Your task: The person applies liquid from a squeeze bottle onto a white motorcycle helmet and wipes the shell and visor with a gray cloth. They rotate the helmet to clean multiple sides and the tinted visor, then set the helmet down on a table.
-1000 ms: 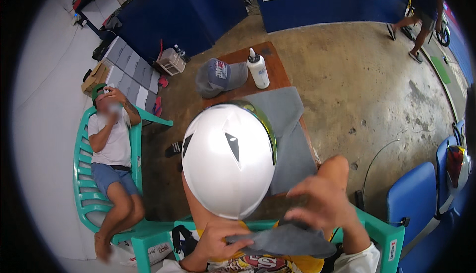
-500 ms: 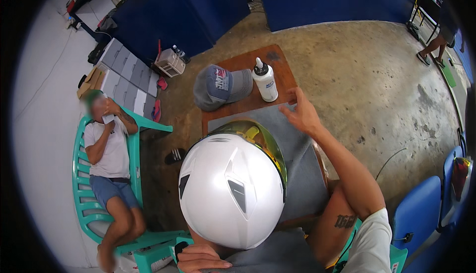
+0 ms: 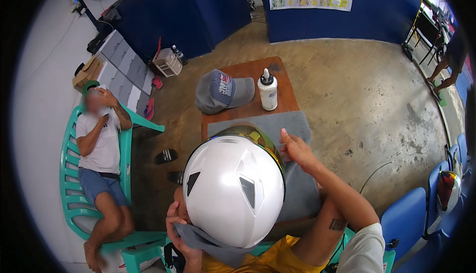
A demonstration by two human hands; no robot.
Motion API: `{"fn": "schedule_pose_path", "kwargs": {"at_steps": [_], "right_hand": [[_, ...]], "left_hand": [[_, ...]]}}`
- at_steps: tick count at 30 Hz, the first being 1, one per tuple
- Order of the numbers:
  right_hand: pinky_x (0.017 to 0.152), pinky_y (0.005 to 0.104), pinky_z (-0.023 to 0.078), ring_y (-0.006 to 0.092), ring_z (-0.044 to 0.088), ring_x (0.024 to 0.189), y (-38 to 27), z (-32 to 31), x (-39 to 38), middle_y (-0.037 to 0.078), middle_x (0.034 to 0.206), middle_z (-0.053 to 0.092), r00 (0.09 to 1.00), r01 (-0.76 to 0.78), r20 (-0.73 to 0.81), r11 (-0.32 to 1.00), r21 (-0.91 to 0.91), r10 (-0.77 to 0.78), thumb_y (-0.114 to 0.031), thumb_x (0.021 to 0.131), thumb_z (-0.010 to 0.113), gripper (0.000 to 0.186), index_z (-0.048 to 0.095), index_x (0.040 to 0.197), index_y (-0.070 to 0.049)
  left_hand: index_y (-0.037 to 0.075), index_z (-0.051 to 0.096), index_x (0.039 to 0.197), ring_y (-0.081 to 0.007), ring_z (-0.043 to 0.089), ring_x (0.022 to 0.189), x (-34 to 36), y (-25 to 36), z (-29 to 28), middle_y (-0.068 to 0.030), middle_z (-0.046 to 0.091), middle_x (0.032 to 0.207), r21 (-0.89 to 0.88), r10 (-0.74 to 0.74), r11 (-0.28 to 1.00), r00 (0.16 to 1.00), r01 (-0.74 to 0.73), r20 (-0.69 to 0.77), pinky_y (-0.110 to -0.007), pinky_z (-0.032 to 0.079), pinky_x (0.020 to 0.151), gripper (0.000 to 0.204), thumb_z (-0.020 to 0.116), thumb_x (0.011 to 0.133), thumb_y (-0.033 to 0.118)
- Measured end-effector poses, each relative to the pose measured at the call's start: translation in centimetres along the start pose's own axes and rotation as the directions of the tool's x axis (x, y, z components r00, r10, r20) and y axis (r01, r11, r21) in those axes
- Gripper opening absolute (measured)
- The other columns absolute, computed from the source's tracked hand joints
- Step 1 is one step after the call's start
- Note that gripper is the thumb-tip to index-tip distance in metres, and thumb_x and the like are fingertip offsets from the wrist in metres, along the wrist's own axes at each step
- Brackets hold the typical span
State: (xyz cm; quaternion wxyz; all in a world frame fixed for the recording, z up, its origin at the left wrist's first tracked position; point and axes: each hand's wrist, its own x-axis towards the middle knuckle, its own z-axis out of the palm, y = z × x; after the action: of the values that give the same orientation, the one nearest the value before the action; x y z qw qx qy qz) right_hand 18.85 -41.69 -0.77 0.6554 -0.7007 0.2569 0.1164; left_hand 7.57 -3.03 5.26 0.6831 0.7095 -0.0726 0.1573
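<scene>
A white full-face helmet point(image 3: 233, 188) with a yellow-tinted visor point(image 3: 258, 136) fills the middle, above my lap and the table's near end. At its lower left, my left hand point(image 3: 179, 231) grips a small grey cloth point(image 3: 213, 241), its fingers closed round the cloth's edge. My right hand point(image 3: 297, 151) hovers over a larger grey cloth point(image 3: 292, 124) beside the visor, empty, with its fingers stretched apart. A white squeeze bottle point(image 3: 268, 93) with a black collar stands upright on the wooden table point(image 3: 285, 72). Left of it lies a grey cap point(image 3: 223, 90).
On the left, a person point(image 3: 101, 144) sits on a green plastic bench point(image 3: 72, 183), holding something to their head. Slippers point(image 3: 166, 156) lie on the floor beside the table. Blue chairs point(image 3: 406, 218) line the right, one bearing another helmet point(image 3: 448, 191). Drawers point(image 3: 119, 67) stand behind the bench.
My right hand has come down from near the bottle to beside the visor. My left hand has risen to the helmet's lower left with the small cloth. The whole view has shifted slightly.
</scene>
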Motion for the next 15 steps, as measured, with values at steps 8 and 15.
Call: {"fn": "schedule_pose_path", "kwargs": {"at_steps": [8, 15], "right_hand": [[0.105, 0.0493, 0.043, 0.0325, 0.055, 0.122, 5.5, 2.4, -6.5, 0.028, 0.137, 0.057, 0.977, -0.128, -0.082, 0.849, 0.512, 0.197, -0.084, 0.097, 0.034, 0.105, 0.049, 0.145, 0.009], [0.080, 0.0359, 0.055, 0.0196, 0.067, 0.084, 6.3, 8.8, -8.3, 0.010, 0.096, 0.075, 0.990, -0.067, -0.009, 0.533, 0.843, 0.138, -0.076, 0.105, 0.026, 0.090, 0.074, 0.110, 0.000]], "left_hand": [[0.000, 0.059, 0.107, -0.0307, 0.052, 0.136, 3.2, -3.3, -0.3, -0.0210, 0.058, 0.142, -0.333, -0.301, 0.894, 0.952, 0.298, 0.044, -0.040, 0.033, 0.120, 0.033, 0.039, 0.106, 0.026], [-0.003, 0.067, 0.108, -0.0255, 0.058, 0.108, 5.6, -15.0, -4.7, -0.0134, 0.065, 0.114, 0.099, -0.309, 0.940, 0.938, 0.326, -0.157, -0.036, 0.043, 0.099, 0.041, 0.041, 0.109, 0.029]]}}
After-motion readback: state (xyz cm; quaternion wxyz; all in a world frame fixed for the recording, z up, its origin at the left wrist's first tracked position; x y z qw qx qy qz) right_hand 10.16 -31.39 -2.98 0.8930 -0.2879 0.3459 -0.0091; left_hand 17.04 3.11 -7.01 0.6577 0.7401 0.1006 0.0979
